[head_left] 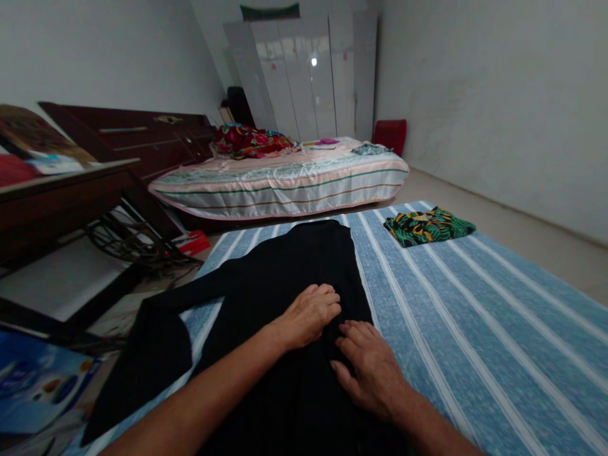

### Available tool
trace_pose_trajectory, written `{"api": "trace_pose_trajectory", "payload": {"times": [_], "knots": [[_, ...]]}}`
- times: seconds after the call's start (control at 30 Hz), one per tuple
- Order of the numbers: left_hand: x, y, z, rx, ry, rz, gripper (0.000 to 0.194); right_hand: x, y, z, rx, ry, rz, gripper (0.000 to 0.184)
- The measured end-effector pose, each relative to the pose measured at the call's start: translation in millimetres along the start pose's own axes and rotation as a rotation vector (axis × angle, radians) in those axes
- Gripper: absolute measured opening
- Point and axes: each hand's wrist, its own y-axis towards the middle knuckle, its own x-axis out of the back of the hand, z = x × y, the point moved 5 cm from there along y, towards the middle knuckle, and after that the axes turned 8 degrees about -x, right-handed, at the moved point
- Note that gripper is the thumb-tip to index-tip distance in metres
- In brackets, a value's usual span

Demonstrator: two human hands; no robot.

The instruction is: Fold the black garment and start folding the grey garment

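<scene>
A black long-sleeved top [294, 259] lies spread on a blue and white striped cloth. One sleeve stretches out to the left and hangs down over the edge; the right side ends in a straight edge with no sleeve showing there. On the middle of the top, my left hand [311, 315] is closed, its fingers curled into the fabric and its thumb hidden. Just right of it and nearer to me, my right hand [368, 364] rests on the top, with its thumb apart from the lightly bent fingers. Small creases run through the fabric between the hands.
A folded green, black and orange patterned garment [427, 226] lies on the striped cloth [475, 329] at the right. Behind is a bed [285, 187] with a red floral bundle [251, 140]. A wooden table [61, 190] and a blue box [38, 380] stand left.
</scene>
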Motion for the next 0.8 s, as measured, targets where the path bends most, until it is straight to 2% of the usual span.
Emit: {"api": "trace_pose_trajectory", "payload": {"times": [0.2, 0.37, 0.57, 0.8], "knots": [[-3.2, 3.5, 8.6, 0.031, 0.039, 0.075, 0.008, 1.2, 0.3, -0.1, -0.011, 0.027, -0.016, 0.019], [-5.0, 7.8, 9.9, -0.006, 0.110, 0.118, 0.011, 4.0, -0.2, 1.4, -0.006, 0.049, -0.036, 0.021], [-8.3, 6.6, 10.5, -0.053, 0.153, 0.087, 0.010, 5.4, -0.6, 1.9, -0.010, 0.056, -0.049, 0.020], [-5.5, 2.7, 11.8, -0.081, 0.169, 0.074, 0.007, 4.2, -1.9, -0.4, -0.042, 0.021, -0.156, 0.028]]}}
